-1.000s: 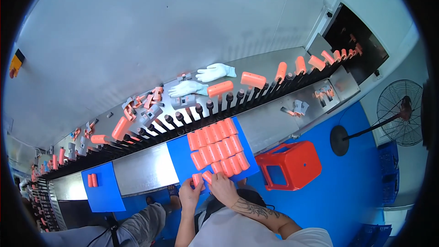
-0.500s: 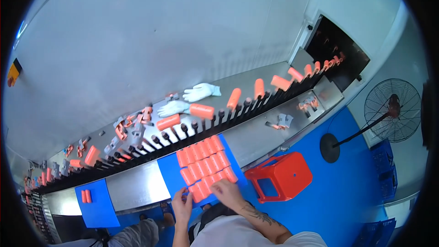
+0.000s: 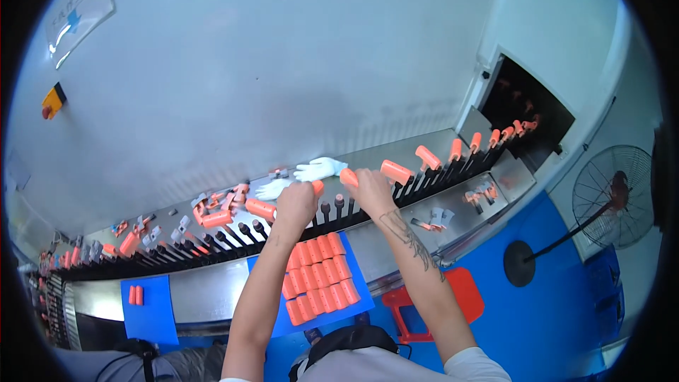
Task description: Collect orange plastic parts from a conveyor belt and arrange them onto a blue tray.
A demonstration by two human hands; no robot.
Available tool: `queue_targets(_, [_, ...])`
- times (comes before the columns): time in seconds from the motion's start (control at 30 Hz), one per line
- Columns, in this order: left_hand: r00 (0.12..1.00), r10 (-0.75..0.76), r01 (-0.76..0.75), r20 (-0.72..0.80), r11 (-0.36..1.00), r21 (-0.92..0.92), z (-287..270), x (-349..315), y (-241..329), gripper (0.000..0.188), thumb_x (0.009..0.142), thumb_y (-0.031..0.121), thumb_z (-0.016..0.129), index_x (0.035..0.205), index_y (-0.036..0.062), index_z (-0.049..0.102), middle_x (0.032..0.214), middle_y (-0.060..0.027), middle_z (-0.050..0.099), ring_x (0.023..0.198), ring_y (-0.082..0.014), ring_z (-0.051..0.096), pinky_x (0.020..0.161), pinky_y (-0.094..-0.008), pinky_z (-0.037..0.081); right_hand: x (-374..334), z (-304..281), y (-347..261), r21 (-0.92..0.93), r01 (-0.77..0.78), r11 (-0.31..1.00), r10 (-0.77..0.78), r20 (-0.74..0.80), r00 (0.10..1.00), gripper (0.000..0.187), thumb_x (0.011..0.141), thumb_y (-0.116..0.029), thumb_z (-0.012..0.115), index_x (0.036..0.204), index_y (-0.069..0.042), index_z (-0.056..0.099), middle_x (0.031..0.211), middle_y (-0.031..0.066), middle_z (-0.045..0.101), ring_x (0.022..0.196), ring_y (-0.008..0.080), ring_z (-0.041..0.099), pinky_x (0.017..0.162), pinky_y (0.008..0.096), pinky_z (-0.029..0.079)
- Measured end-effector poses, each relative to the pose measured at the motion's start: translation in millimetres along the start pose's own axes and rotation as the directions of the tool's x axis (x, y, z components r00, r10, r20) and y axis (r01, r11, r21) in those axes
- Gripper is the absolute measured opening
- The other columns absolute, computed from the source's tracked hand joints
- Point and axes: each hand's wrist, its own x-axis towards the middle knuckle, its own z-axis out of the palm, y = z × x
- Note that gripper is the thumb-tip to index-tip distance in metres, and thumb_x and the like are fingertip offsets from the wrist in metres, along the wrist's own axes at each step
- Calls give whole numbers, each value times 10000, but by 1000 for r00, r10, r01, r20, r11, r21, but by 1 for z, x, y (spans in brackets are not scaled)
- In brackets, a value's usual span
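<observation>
Both my arms reach out over a row of black spindles (image 3: 339, 206). My left hand (image 3: 297, 204) is closed round an orange cylindrical part (image 3: 319, 187), mostly hidden by the fingers. In my right hand (image 3: 370, 189) is another orange cylindrical part (image 3: 348, 177), gripped above the spindles. More orange cylinders (image 3: 397, 172) sit on spindles to the right, and others on the left, one of them (image 3: 261, 209) beside my left wrist. Below my forearms, several orange cylinders (image 3: 318, 274) lie in neat rows on a blue sheet (image 3: 358, 269).
White gloves (image 3: 322, 168) and loose orange and grey pieces (image 3: 221, 203) lie behind the spindles. A red stool (image 3: 463, 296) and a black fan (image 3: 601, 198) stand to the right. At left, a second blue sheet (image 3: 150, 308) holds two orange parts; a person is at the lower left.
Both my hands have moved from the near edge of the blue sheet up to the spindles. Each now grips an orange cylindrical part. The view has shifted, and the spindle parts sit differently.
</observation>
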Motion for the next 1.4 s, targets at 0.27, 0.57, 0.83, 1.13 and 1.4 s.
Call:
queue_targets(0.27, [931, 209, -159, -299, 970, 184, -9, -34, 48, 189, 808, 74, 702, 979, -2, 676, 866, -181, 697, 814, -339, 702, 666, -409, 561, 9, -16, 21, -210, 384, 899, -319, 286, 903, 255, 774, -129, 732, 970, 22, 670, 977, 208, 703, 924, 346, 693, 748, 434, 565])
queue_targets(0.57, [876, -482, 479, 21, 864, -157, 140, -144, -36, 320, 836, 343, 722, 914, 33, 743, 719, -144, 716, 692, -310, 712, 686, -414, 553, 50, -24, 37, -25, 546, 838, -497, 380, 780, 107, 760, -49, 697, 840, 22, 692, 847, 219, 690, 840, 388, 693, 732, 459, 558])
queue_targets(0.83, [802, -590, 554, 97, 671, -493, 221, -95, -9, 492, 820, 446, 737, 911, -36, 697, 812, -218, 717, 766, -387, 697, 713, -454, 530, 27, -26, 70, -95, 849, 520, -839, 133, 528, 156, 783, -60, 638, 926, 2, 636, 914, 149, 687, 842, 295, 696, 674, 374, 563])
queue_targets(1.13, [683, -730, 455, -27, 454, -766, 209, -127, 43, 497, 904, 336, 702, 1234, -30, 640, 1021, -161, 725, 876, -218, 713, 802, -338, 565, -81, 20, 113, 502, 771, 392, -918, 271, 290, 199, 836, -158, 602, 1005, -76, 666, 993, 79, 639, 990, 246, 618, 984, 394, 475])
queue_targets(1.4, [715, -655, 589, 243, 378, -714, 158, -162, 68, 423, 978, 244, 632, 1278, -55, 608, 1077, -130, 707, 914, -161, 672, 785, -289, 555, -66, 34, 69, 276, 932, 234, -913, 392, 113, 208, 848, -220, 601, 1008, -120, 689, 1054, 31, 638, 1099, 211, 576, 1020, 407, 440])
